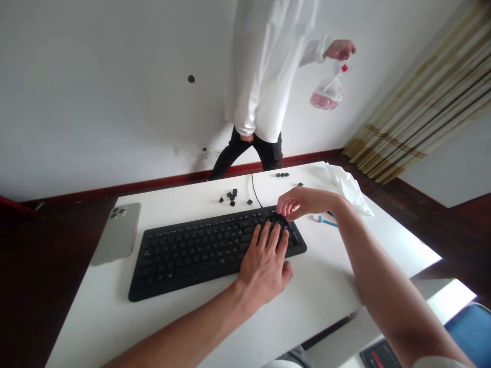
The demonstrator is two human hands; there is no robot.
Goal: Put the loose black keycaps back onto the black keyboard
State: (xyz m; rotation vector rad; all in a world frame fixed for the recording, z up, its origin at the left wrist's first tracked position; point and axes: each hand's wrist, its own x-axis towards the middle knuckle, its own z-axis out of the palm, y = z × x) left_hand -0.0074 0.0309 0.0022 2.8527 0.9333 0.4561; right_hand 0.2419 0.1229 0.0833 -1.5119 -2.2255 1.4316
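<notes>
So the keyboard (pixel 192 255) sits on the white table (pixel 307 296), with the left hand (pixel 264 260) palm down over its right end, fingers a bit spread and lying on the keys. The right hand (pixel 295 202) is bent in over the top right corner with its fingers curled (can't tell if they're pinching anything, the knuckles hide the tips). My worry is the small stuff: a handful of loose keycaps (pixel 232 197) lies just behind the keyboard, plus a row of three caps (pixel 283 175) near the far edge. Catch those with a sleeve or a knuckle and I reckon they could skitter off the back onto the dark floor. If the left hand pushes sideways instead of down, the keyboard could slide into the phone (pixel 117 232), which lies right along the left edge, so that one could take a dive. Yanking the cable (pixel 256 191) could drag through the caps too. There's a blue tool (pixel 327 221) under the right forearm, easy to knock with a careless elbow. And someone in a white shirt (pixel 264 76) stands behind the table, so a bump from that side could scatter the lot.
</notes>
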